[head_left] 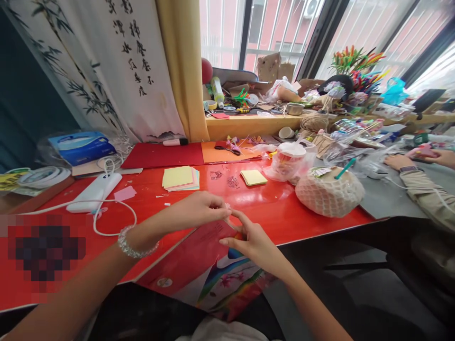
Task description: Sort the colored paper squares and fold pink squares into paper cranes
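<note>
At the edge of the red table (280, 218), my left hand (202, 208) pinches a little pink thing (228, 207) at its fingertips, near the top corner of a red book (197, 265). The book lies under my hands and sticks out over my lap. My right hand (252, 239) has its pointing finger by the pink thing too; I can't tell if it holds anything. A paper stack (179, 179) sits behind.

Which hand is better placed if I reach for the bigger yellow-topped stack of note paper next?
Probably your left hand: it is right beside the stack of note paper, while your right hand is farther away and would likely have to reach across your left.
</note>
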`<state>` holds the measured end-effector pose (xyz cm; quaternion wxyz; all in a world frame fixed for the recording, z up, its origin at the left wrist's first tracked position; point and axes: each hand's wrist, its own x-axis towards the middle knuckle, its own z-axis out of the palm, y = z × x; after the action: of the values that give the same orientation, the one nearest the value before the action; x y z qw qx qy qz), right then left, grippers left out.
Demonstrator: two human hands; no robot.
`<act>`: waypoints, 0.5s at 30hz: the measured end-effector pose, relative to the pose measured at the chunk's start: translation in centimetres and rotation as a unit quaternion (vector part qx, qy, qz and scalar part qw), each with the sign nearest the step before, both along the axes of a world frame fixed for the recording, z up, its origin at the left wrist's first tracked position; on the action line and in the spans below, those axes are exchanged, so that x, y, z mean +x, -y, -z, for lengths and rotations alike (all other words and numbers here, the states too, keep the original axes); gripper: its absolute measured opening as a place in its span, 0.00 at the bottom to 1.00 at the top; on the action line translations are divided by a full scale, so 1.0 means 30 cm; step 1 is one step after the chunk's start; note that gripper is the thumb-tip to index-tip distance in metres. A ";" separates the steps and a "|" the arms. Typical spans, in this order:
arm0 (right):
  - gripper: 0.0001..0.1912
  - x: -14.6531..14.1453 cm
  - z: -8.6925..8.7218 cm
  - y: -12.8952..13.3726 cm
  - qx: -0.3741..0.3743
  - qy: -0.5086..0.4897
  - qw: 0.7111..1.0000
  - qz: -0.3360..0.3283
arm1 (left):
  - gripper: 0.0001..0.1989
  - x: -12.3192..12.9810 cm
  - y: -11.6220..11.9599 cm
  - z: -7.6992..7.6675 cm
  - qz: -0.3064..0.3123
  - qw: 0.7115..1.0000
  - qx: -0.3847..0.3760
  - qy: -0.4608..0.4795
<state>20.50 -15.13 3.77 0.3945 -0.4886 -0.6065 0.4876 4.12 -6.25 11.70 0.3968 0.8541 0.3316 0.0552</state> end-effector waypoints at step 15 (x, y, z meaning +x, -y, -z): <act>0.11 -0.010 0.044 0.132 0.133 0.095 0.980 -0.117 | 0.24 -0.193 0.150 0.037 0.154 0.955 -0.243 0.078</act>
<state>20.19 -19.08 2.44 0.3368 -0.4014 -0.7538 0.3965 -1.67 -10.74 10.60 0.6209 0.7654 0.1679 -0.0227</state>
